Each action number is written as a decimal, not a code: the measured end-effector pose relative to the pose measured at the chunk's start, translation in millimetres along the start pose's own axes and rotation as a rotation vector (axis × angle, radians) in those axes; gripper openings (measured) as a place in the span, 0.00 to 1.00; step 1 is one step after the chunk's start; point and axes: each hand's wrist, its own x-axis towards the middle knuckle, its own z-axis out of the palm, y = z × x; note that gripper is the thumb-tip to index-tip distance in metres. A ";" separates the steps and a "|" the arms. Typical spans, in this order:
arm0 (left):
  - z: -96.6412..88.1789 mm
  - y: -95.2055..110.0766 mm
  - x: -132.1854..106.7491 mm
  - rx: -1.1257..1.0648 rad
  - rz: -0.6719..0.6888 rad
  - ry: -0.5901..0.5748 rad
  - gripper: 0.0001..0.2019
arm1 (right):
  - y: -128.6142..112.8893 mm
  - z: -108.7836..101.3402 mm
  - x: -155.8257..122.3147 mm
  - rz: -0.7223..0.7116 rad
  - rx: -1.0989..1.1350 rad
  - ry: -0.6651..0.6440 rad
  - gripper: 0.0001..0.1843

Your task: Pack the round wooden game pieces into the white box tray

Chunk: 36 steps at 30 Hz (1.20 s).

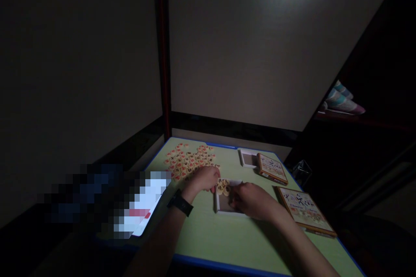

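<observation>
A shallow white-rimmed box tray [218,204] lies on the table between my hands. Several Chinese chess pieces [221,189] with dark characters sit together in its far left corner. My left hand [206,178], with a dark watch on the wrist, is at the tray's far left corner, its fingers curled; what they grip, if anything, is hidden. Over the tray's right side my right hand [251,198] reaches down with bent fingers, and I cannot make out what is in them. A spread of loose chess pieces [185,162], red and black, lies beyond my left hand.
A second open tray [248,159] stands at the back right, touching a printed chess box lid [272,168]. Another printed lid [304,210] lies along the right edge. A lit screen [146,203], partly pixelated, is at the left. The green table [208,242] has blue edging.
</observation>
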 end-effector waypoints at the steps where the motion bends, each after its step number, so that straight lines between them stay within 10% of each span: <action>1: 0.0 0.3 -0.1 0.001 0.004 -0.003 0.14 | 0.3 -0.4 -0.1 -0.004 0.013 -0.008 0.08; 20: -8.5 15.1 -10.2 -0.064 -0.025 -0.026 0.13 | -18.8 14.2 3.5 -0.204 0.215 0.104 0.11; 36: -9.7 16.0 -10.6 -0.001 -0.006 -0.004 0.14 | -23.0 23.8 7.2 -0.083 0.155 0.109 0.17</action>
